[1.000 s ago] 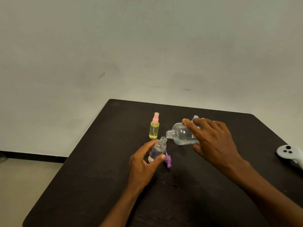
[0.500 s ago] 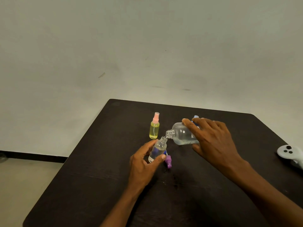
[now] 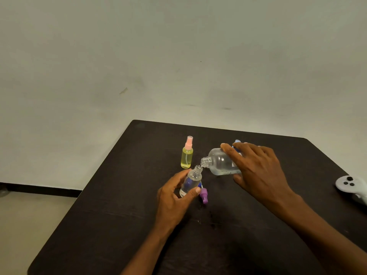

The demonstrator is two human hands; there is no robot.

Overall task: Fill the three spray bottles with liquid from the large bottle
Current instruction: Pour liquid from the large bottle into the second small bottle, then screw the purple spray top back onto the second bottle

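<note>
The right hand [image 3: 258, 171] keeps its grip around the large bottle [image 3: 220, 161], tipped so its mouth touches the small clear bottle [image 3: 191, 180]. The left hand [image 3: 174, 197] clasps that bottle above the table [image 3: 119, 215], near the yellow spray bottle [image 3: 187, 155]

On your dark table [image 3: 119, 225] you have two small spray bottles in plain sight: one yellow bottle with a pink sprayer [image 3: 186, 153] and one clear uncapped bottle [image 3: 191, 180]; a blue item [image 3: 236, 141] behind your right hand is too hidden to count. Add one large clear bottle [image 3: 220, 162], one loose purple spray cap [image 3: 204, 195] and one white controller [image 3: 352, 186]. Hands in view: two, one left hand [image 3: 174, 199] and one right hand [image 3: 256, 169].
</note>
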